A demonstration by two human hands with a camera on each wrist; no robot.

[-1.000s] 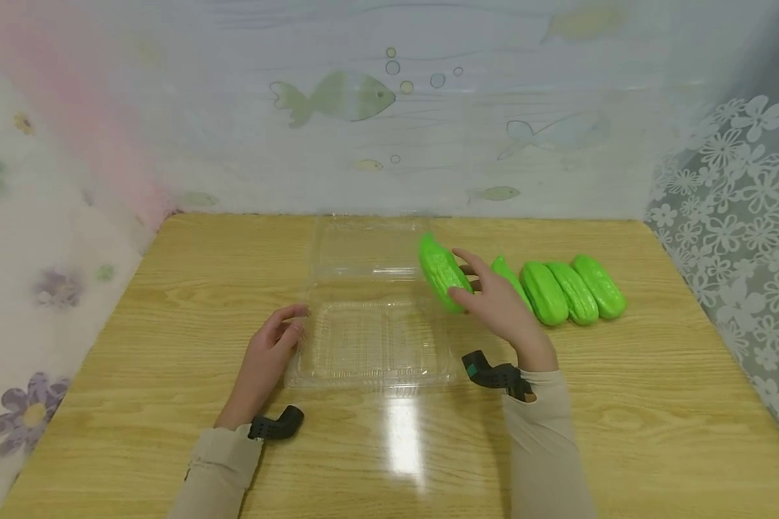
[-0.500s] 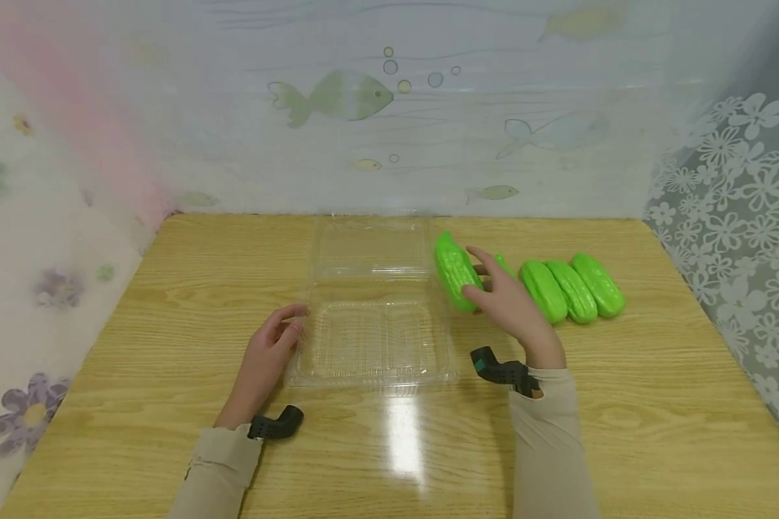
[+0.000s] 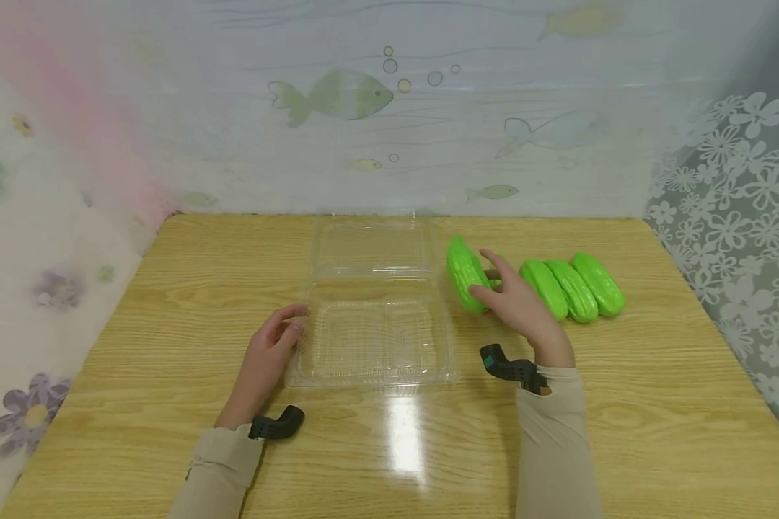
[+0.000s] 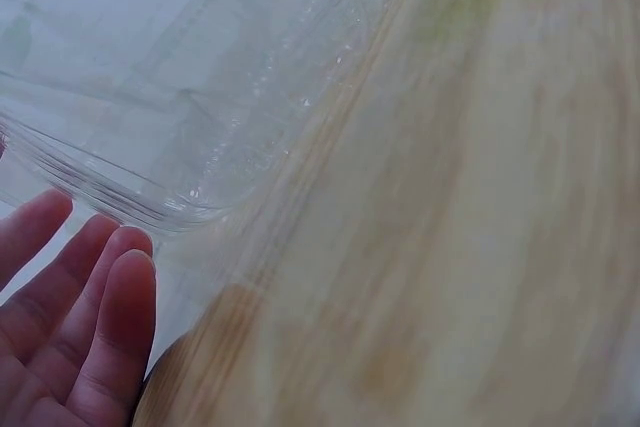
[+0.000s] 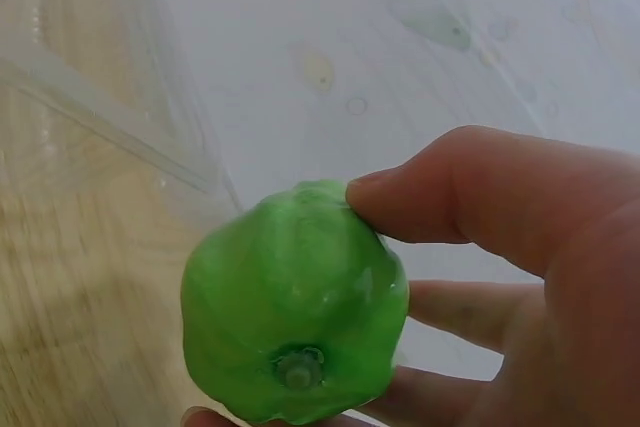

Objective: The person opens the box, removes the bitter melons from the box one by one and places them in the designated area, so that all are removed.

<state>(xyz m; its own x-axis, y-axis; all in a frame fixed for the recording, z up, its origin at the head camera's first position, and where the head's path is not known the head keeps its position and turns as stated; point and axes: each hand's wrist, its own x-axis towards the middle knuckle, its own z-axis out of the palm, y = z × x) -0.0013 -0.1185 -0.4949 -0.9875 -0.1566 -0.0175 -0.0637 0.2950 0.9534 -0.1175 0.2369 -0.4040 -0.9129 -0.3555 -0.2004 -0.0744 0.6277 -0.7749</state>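
My right hand [image 3: 518, 306] grips a bright green, bumpy bitter melon [image 3: 465, 277] between thumb and fingers, just right of a clear plastic clamshell box [image 3: 373, 339]. The right wrist view shows the melon's rounded end with its stem spot [image 5: 298, 367] toward the camera. The box lies with its lid [image 3: 373, 249] folded back toward the wall, its base holding nothing. At the box's left edge rests my left hand [image 3: 266, 357], relaxed fingers [image 4: 128, 292] right at the rim in the left wrist view.
Three more bitter melons [image 3: 545, 288] lie side by side on the wooden table [image 3: 656, 404], right of my right hand. Another green piece shows behind that hand, mostly hidden. A fish-patterned wall covering [image 3: 350, 94] rises along the table's back edge.
My right hand has moved right with the bitter melon, away from the box's edge and toward the other melons. The left hand and the box have stayed put.
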